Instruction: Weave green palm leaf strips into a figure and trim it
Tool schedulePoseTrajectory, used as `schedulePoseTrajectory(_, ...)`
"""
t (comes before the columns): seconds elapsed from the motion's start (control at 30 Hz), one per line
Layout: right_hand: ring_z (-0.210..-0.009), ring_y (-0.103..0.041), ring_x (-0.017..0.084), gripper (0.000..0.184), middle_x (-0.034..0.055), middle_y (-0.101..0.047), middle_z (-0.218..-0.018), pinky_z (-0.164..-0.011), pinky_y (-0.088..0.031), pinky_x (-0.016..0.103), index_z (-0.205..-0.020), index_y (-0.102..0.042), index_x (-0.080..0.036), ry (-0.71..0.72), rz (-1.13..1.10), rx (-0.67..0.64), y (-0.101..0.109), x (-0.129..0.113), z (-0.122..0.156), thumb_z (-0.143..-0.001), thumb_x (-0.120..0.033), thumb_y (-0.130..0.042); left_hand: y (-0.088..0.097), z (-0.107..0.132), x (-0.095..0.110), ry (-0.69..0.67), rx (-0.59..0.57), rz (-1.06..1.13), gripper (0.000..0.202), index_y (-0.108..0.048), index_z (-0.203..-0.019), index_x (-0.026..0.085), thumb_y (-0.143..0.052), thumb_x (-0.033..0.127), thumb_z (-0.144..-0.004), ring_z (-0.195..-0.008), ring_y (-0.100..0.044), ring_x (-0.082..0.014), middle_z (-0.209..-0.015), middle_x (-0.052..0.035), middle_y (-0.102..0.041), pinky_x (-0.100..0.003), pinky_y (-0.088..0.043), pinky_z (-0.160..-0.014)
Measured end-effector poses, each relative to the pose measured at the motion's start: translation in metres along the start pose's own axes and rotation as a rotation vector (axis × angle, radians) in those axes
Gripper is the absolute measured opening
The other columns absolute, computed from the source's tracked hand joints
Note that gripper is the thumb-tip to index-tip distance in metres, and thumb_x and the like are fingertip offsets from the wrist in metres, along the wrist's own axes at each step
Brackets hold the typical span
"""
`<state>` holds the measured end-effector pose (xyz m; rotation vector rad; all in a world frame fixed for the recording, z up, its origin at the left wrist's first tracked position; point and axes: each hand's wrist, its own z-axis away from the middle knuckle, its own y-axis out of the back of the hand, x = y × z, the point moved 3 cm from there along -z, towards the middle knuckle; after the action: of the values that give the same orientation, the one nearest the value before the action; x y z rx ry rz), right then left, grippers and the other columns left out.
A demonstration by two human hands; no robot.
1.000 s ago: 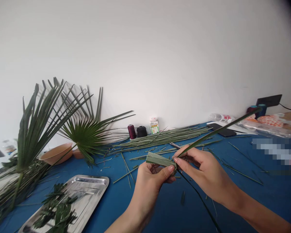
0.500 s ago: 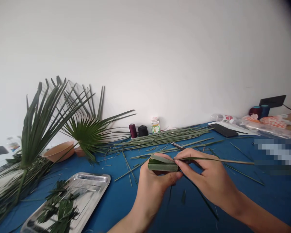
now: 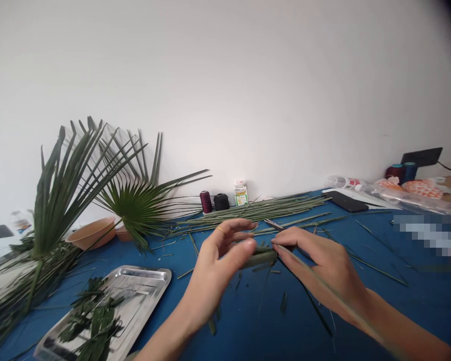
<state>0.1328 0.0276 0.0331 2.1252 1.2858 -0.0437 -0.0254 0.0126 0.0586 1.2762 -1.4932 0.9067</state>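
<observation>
My left hand (image 3: 218,258) pinches a folded green palm-leaf strip (image 3: 261,257) between thumb and fingers, just above the blue table (image 3: 248,321). A ring shows on one of its fingers. My right hand (image 3: 319,263) meets it from the right and pinches the same strip at its end. The strip's long free tail (image 3: 334,301) runs back over my right forearm toward the lower right.
A steel tray (image 3: 135,296) with cut leaf pieces lies at the lower left. Fan palm fronds (image 3: 78,190) and a tan bowl (image 3: 90,233) stand at left. Stripped leaf strips (image 3: 263,210), thread spools (image 3: 212,202), a small box (image 3: 240,194), a phone (image 3: 348,201) and bags lie behind.
The long tail of the strip has swung from up and right down over my right forearm. My left hand turned over the folded piece, which now lies lower and mostly hidden.
</observation>
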Motion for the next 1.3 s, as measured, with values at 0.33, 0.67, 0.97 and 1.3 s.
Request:
schedulePoseTrajectory(0.33,-0.07,-0.058,0.014,0.014,0.0032,-0.062,-0.074,-0.062,-0.047,0.025,-0.085,-0.055,-0.018,0.172,-0.03,-0.163,-0.015,-0.004,-0.002,-0.082,-0.01,-0.044,-0.001,0.002,-0.017,-0.236,-0.114,-0.847,0.019,-0.064,-0.07,0.024,-0.05,0.013,-0.075,-0.061,-0.058,-0.0201,-0.066,-0.0041,-0.066,-0.024,-0.032,-0.055)
schedulePoseTrajectory(0.67,-0.069,-0.06,0.015,0.012,0.0013,-0.064,-0.074,-0.062,-0.049,0.026,-0.079,-0.059,-0.02,-0.103,-0.058,-0.161,-0.013,0.01,-0.005,-0.082,-0.018,-0.048,-0.013,0.002,-0.03,-0.247,-0.036,-0.913,0.025,-0.056,-0.072,0.021,-0.034,0.013,-0.082,-0.049,-0.045,-0.0155,-0.058,-0.0012,-0.056,-0.025,-0.024,-0.049)
schedulePoseTrajectory(0.97,-0.064,-0.06,0.013,0.01,-0.0007,-0.064,-0.07,-0.059,-0.048,0.023,-0.078,-0.06,-0.019,-0.156,-0.083,-0.134,-0.007,0.006,-0.004,-0.081,-0.019,-0.05,-0.015,-0.003,-0.039,-0.086,-0.06,-0.469,0.022,-0.064,-0.079,0.02,-0.046,0.031,-0.081,-0.058,-0.046,-0.0149,-0.066,-0.0005,-0.06,-0.023,-0.03,-0.053)
schedulePoseTrajectory(1.3,-0.061,-0.059,0.011,0.008,-0.0028,-0.064,-0.067,-0.057,-0.046,0.02,-0.076,-0.061,-0.02,-0.23,-0.124,-0.104,-0.003,0.003,-0.003,-0.08,-0.019,-0.053,-0.018,0.003,-0.037,-0.107,-0.008,-0.479,0.022,-0.065,-0.075,0.018,-0.053,0.037,-0.077,-0.057,-0.042,-0.0133,-0.061,0.0002,-0.052,-0.024,-0.029,-0.052)
